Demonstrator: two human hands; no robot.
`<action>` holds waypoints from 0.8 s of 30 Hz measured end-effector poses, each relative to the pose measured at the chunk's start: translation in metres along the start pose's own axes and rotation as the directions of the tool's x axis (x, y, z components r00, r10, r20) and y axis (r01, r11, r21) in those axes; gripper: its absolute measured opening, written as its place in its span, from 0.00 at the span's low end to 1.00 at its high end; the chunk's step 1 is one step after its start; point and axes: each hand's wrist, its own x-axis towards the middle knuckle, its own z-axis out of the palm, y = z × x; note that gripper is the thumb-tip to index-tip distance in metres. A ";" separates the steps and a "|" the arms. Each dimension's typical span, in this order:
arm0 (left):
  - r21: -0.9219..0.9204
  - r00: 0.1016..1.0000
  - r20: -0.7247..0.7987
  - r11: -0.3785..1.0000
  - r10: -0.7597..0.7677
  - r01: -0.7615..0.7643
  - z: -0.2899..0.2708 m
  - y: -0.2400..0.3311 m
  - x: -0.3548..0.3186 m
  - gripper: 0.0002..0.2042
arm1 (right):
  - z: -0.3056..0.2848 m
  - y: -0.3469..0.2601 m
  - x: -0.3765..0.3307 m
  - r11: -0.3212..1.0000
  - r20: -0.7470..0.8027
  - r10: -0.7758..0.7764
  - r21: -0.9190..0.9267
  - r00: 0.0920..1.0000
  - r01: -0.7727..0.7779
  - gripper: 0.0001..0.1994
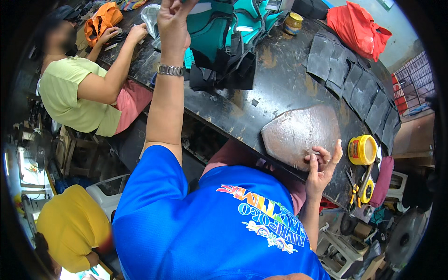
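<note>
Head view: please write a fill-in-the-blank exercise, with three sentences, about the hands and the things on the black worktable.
1. The right hand rests on a flat grey ____ at the near edge of the worktable.
2. The left hand, raised high, has a metal ____ on its wrist.
3. Just right of the right hand stands a round ____ tin, above the scissors.

Missing words: stone slab; watch; yellow
</note>
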 end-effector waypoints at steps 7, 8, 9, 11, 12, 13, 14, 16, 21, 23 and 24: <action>0.660 0.996 0.065 0.746 0.058 -0.087 0.074 0.067 0.014 0.12 | -0.013 -0.006 0.008 0.995 -0.062 -0.095 -0.012 0.994 0.094 0.38; 0.327 0.998 0.061 0.945 0.001 -0.020 0.078 0.066 0.019 0.11 | -0.018 -0.006 0.009 0.990 -0.094 -0.137 -0.034 0.986 0.134 0.38; 0.062 0.994 0.101 0.997 -0.040 0.033 0.084 0.060 0.023 0.10 | -0.028 -0.007 0.013 0.985 -0.091 -0.171 -0.031 0.981 0.169 0.32; -0.419 0.960 0.256 0.882 -0.111 0.214 0.095 0.049 0.035 0.07 | -0.061 -0.016 0.020 0.968 -0.094 -0.163 -0.206 0.982 0.141 0.24; -0.559 0.922 0.358 0.756 -0.148 0.339 0.103 0.040 0.029 0.05 | -0.080 -0.018 0.029 0.925 -0.166 -0.201 -0.356 0.965 0.132 0.21; -0.610 0.873 0.451 0.651 -0.186 0.453 0.112 0.028 0.013 0.04 | -0.099 -0.020 0.039 0.866 -0.218 -0.283 -0.478 0.934 0.150 0.21; -0.613 0.828 0.510 0.576 -0.235 0.541 0.122 0.015 -0.005 0.05 | -0.120 -0.023 0.047 0.841 -0.281 -0.278 -0.533 0.918 0.091 0.20; -0.459 0.697 0.611 0.549 -0.375 0.698 0.145 -0.014 -0.085 0.07 | -0.160 -0.025 0.069 0.722 -0.299 -0.301 -0.691 0.906 0.011 0.20; 0.039 0.143 0.871 0.357 -0.470 0.933 0.143 -0.041 -0.224 0.11 | -0.217 -0.014 0.113 0.308 -0.232 0.159 -0.912 0.960 -0.272 0.28; 0.124 0.081 0.881 0.394 -0.466 0.911 0.126 -0.042 -0.220 0.05 | -0.217 -0.007 0.116 0.108 -0.149 0.208 -0.979 0.967 -0.174 0.28; 0.167 0.085 0.887 0.486 -0.454 0.858 0.121 -0.043 -0.211 0.05 | -0.215 -0.006 0.119 0.091 -0.134 0.217 -0.983 0.967 -0.157 0.28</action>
